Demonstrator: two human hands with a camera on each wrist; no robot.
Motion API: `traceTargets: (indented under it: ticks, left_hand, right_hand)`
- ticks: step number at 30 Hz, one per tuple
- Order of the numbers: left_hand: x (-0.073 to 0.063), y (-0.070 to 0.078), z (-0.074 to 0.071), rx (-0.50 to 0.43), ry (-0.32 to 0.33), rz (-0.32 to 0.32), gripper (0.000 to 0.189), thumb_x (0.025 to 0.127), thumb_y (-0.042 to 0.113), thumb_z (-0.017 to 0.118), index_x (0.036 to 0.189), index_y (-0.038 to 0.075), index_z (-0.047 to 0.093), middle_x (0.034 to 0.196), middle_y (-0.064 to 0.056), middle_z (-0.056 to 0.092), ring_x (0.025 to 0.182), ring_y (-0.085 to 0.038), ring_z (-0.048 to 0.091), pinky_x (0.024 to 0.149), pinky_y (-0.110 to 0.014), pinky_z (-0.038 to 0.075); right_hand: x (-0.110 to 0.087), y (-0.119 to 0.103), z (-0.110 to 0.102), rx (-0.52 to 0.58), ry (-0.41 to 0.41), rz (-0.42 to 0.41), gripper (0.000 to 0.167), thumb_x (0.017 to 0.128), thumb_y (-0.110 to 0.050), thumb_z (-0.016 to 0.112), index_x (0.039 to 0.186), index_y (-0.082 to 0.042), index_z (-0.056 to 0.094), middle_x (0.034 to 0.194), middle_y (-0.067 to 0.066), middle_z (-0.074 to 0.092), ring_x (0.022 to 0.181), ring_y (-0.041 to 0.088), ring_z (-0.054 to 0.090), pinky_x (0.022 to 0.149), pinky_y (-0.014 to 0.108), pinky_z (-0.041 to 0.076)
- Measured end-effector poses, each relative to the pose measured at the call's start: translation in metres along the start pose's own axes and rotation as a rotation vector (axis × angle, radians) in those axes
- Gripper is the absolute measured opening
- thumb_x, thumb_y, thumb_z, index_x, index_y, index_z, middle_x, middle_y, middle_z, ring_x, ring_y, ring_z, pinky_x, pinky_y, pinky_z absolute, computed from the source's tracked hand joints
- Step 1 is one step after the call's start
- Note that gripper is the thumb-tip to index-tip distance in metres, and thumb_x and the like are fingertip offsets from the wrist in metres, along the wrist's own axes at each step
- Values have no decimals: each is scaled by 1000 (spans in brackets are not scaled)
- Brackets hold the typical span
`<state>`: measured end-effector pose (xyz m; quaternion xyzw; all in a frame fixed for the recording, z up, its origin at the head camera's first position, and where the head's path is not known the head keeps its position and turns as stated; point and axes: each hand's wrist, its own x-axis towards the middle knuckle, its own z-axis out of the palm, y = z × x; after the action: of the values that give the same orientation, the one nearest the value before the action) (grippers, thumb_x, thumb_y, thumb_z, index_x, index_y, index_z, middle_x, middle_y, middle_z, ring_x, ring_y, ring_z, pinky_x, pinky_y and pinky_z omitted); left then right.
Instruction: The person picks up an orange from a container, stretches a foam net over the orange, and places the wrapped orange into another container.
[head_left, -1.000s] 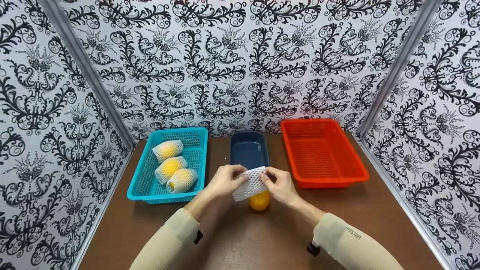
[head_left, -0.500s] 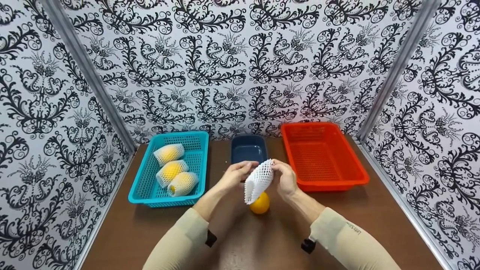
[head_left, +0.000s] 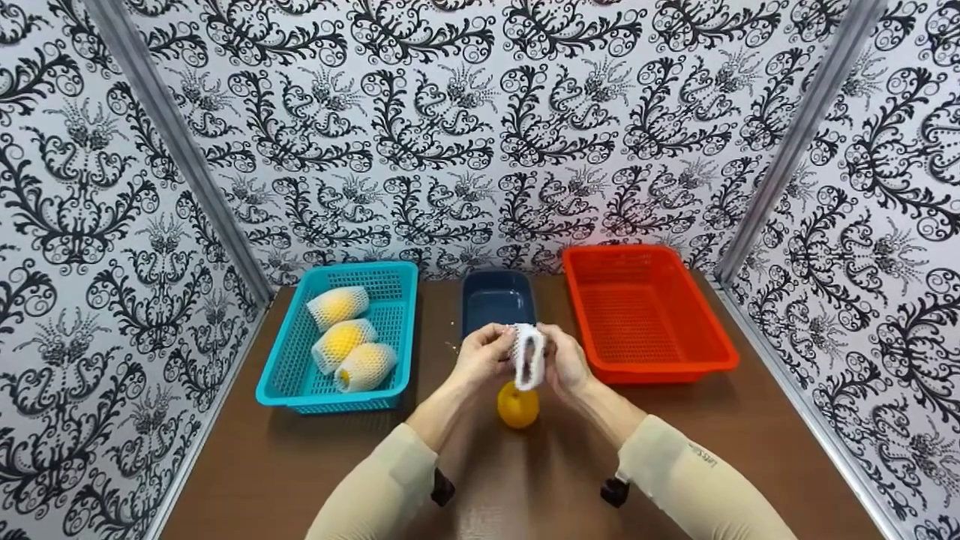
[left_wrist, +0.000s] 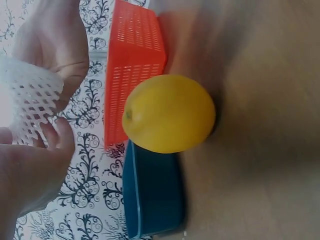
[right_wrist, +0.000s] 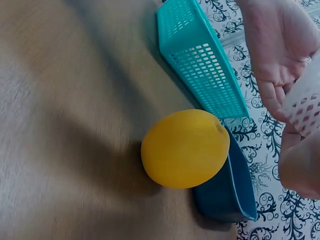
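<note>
Both hands hold a white foam fruit net over the middle of the table, its mouth spread into a narrow loop facing the head camera. The left hand pinches the net's left side; the right hand grips its right side. Just below and nearer the body, a round yellow fruit sits bare on the table. In the left wrist view the yellow fruit shows a small stem spot, and the net lies between the two hands.
A turquoise basket at left holds several yellow fruits in foam nets. A dark blue tray stands behind the hands. At right is a red basket. Patterned walls enclose the brown table on three sides.
The net has turned from lying flat and slanted between the hands to an opened loop facing the camera. The left hand has moved right, closer to the right hand. The fruit stays on the table.
</note>
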<state>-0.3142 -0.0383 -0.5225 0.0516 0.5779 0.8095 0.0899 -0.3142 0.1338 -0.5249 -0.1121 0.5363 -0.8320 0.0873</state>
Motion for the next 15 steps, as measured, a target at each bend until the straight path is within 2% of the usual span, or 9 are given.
traceTargets:
  ticks: [1,2,6,10,15]
  left_hand:
    - [0,-2,-1,-32,5,4,22,115,10,60,95,14,68,89,3,63,76,-10,62,68,-24,57]
    - [1,-5,-1,-71,11,2,23,115,9,59,94,14,67,88,3,63,75,-9,61,68,-23,56]
    - [0,-13,-4,-161,29,-6,26,116,8,56,93,14,68,86,4,64,73,-8,58,66,-21,51]
    - [-4,-22,-10,-105,56,-36,25,116,11,57,93,14,67,85,5,64,74,-8,58,65,-20,50]
    - [-9,-37,-20,8,92,-86,20,115,15,59,97,12,69,91,4,65,82,-10,61,69,-24,53]
  right_hand:
    - [0,1,0,-33,77,10,42,113,-15,47,94,-22,83,90,-9,80,87,7,73,82,24,60]
    - [1,2,0,-65,115,36,39,112,-14,50,92,-21,83,88,-8,79,87,9,72,82,25,59]
    - [1,9,-2,-152,196,53,33,108,-4,56,91,-18,82,86,-7,78,85,10,70,80,24,58]
    - [-4,19,-6,-199,239,82,28,105,0,56,101,-13,80,85,-7,78,79,7,70,74,23,59]
    - [-13,34,-12,-310,303,94,19,104,-2,60,106,-6,79,79,-7,72,71,8,62,66,23,52]
